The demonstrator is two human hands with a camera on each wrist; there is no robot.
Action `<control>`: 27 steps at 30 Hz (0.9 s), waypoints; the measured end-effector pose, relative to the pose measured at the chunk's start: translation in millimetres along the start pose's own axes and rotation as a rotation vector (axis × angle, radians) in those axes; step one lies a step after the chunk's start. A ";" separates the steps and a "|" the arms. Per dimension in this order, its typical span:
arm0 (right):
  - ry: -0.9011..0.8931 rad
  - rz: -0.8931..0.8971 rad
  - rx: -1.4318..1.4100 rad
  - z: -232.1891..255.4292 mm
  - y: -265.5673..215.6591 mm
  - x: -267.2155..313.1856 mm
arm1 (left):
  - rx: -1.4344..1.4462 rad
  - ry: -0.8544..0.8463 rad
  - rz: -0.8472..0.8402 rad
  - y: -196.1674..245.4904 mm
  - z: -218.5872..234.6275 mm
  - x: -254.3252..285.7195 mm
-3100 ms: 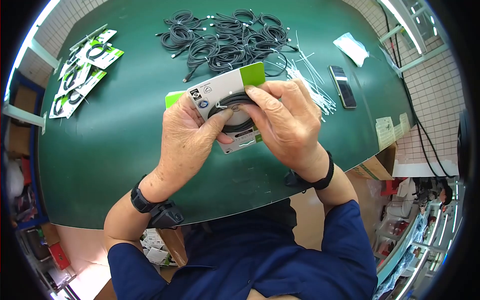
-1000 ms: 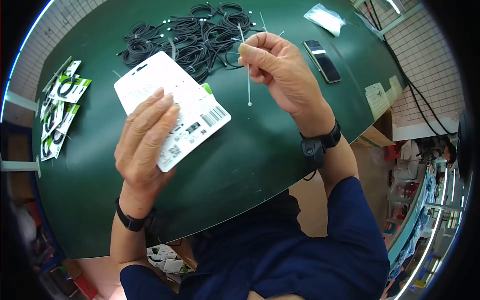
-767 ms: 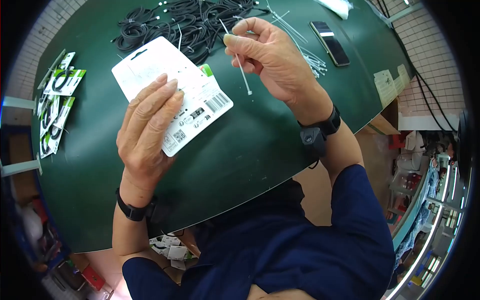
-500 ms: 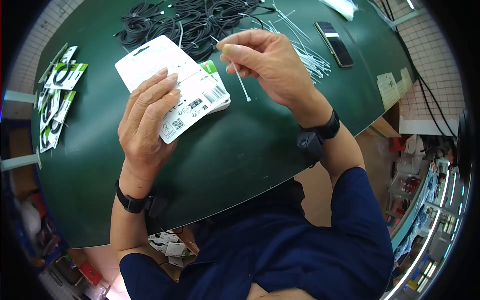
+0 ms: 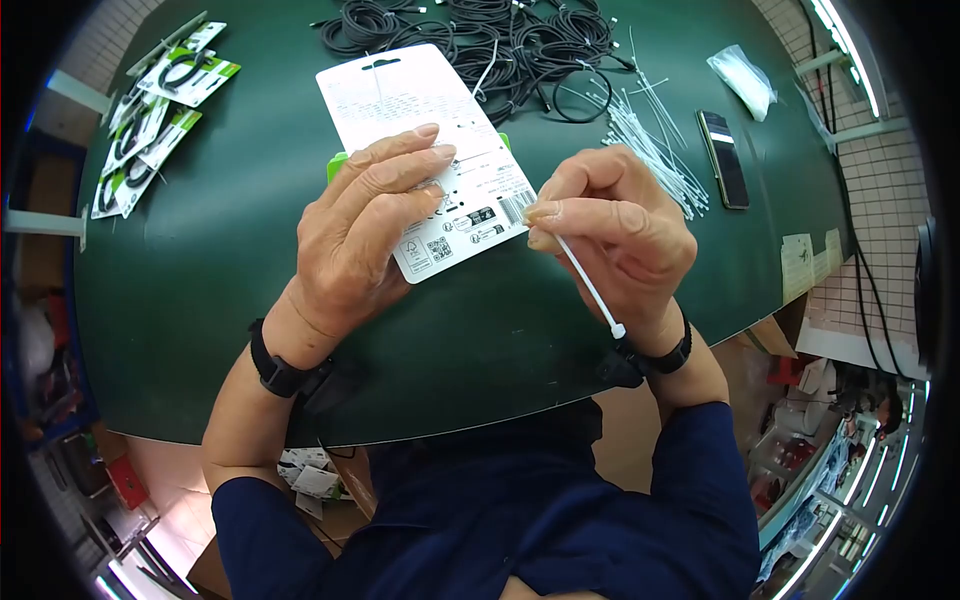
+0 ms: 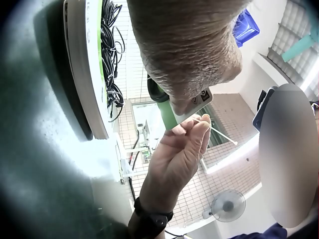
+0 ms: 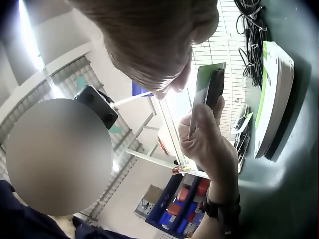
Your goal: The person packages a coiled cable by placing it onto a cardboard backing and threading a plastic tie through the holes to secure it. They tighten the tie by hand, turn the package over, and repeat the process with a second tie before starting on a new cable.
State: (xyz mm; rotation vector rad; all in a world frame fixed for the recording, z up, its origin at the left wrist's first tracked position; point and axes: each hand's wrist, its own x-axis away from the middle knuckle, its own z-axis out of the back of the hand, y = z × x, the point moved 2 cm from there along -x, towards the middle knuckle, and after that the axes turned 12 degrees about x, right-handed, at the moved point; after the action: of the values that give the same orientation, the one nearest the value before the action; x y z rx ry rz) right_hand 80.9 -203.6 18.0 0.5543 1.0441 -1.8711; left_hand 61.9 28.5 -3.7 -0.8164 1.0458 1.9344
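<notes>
The left hand (image 5: 355, 225) grips a white printed card (image 5: 440, 130) with its back face up, several fingers lying across it. Near the card's lower right corner, the right hand (image 5: 625, 235) pinches a white cable tie (image 5: 590, 285) between thumb and finger, its head hanging down to the right. Black cable (image 7: 215, 87) shows on the card's other face in the right wrist view, beside the left hand (image 7: 212, 144). In the left wrist view the right hand (image 6: 172, 162) and the tie (image 6: 223, 136) are close to the card's green part (image 6: 167, 115).
Coiled black cables (image 5: 470, 40) lie at the back, with loose white ties (image 5: 650, 150), a phone (image 5: 722, 160) and a plastic bag (image 5: 743, 82) to their right. Packaged cables (image 5: 150, 130) lie at the far left. A card stack (image 7: 274, 94) stands on the table.
The right hand has brought the tie down to the card's lower right corner, closer to the left hand. The head view has shifted; the left hand still grips the card.
</notes>
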 end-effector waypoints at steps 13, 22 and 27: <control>0.091 0.052 0.018 -13.4 -8.2 -0.5 | 0.016 -0.013 -0.011 4.2 0.5 0.0; 0.079 -0.015 -0.033 -13.3 -8.4 1.5 | 0.017 -0.019 -0.024 4.1 -1.0 0.4; 0.066 -0.004 -0.007 -14.6 -4.4 1.1 | 0.021 -0.025 -0.038 6.0 -1.7 0.4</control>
State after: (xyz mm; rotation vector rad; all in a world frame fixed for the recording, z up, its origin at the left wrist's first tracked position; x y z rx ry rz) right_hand 75.9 -190.8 11.3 0.6140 1.0955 -1.8630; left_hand 56.8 25.0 -2.5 -0.7934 1.0272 1.8940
